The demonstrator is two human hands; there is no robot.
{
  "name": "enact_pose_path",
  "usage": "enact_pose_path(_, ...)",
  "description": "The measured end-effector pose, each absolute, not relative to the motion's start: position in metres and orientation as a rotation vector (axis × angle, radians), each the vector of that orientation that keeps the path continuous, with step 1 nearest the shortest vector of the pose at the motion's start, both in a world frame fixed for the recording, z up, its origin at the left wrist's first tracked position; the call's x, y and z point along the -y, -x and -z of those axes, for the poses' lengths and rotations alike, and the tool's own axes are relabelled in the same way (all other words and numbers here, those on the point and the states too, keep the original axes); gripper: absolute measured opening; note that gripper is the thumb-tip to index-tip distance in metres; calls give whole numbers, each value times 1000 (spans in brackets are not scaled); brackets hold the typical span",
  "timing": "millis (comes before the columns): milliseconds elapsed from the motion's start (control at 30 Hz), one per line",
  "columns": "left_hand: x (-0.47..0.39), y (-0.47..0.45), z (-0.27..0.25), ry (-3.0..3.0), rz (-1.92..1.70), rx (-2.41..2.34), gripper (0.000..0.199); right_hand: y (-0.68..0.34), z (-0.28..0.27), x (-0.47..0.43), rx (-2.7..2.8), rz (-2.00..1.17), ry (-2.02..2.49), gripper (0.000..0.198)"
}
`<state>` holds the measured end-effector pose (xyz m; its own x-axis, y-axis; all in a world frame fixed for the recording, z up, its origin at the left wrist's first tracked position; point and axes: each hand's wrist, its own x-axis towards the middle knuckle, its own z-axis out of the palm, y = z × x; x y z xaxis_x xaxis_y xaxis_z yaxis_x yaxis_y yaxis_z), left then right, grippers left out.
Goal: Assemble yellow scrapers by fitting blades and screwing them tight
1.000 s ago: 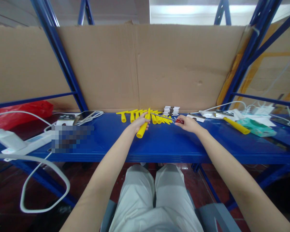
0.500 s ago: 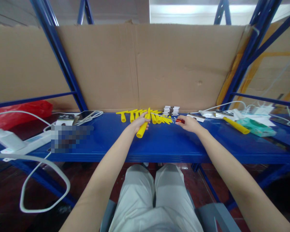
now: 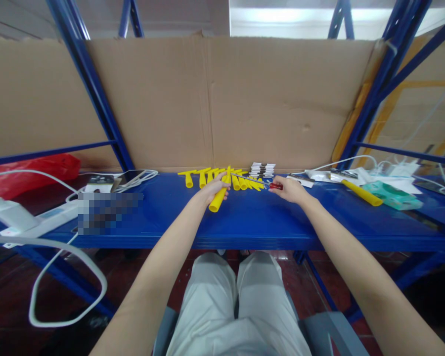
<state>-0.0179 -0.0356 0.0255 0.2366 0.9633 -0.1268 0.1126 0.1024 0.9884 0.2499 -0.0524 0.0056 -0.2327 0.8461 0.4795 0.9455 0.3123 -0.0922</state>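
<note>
My left hand (image 3: 218,187) is closed around a yellow T-shaped plastic tool with a hollow tube handle (image 3: 217,201), its open end tilted down towards me. In my right hand (image 3: 289,190) is a screwdriver with a red handle (image 3: 275,186). The thin metal shaft points left and meets the yellow tool near its head; the exact contact is too small to make out. Behind my left hand, several similar yellow T-shaped tools (image 3: 202,180) stand in a row. Small pointed yellow pieces (image 3: 255,185) lie between my hands, beside a stack of white pieces with dark middles (image 3: 262,169).
A cardboard sheet (image 3: 282,99) backs the blue table (image 3: 244,222). On the right lie a yellow tube (image 3: 362,193), a green packet (image 3: 395,195) and white cables. To the left are a power strip (image 3: 52,215), a red bag (image 3: 33,173) and a looped cable (image 3: 68,324).
Both hands stay in nearly the same place, with the screwdriver against the yellow tool. The red handle looks slightly turned in my right hand.
</note>
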Motion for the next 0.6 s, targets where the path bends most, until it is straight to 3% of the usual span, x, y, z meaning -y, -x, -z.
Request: enact_pose_path(600, 36, 17, -25, -1314, -893, -1169, 64, -252, -2, 48, 2211, 195, 1493, 17)
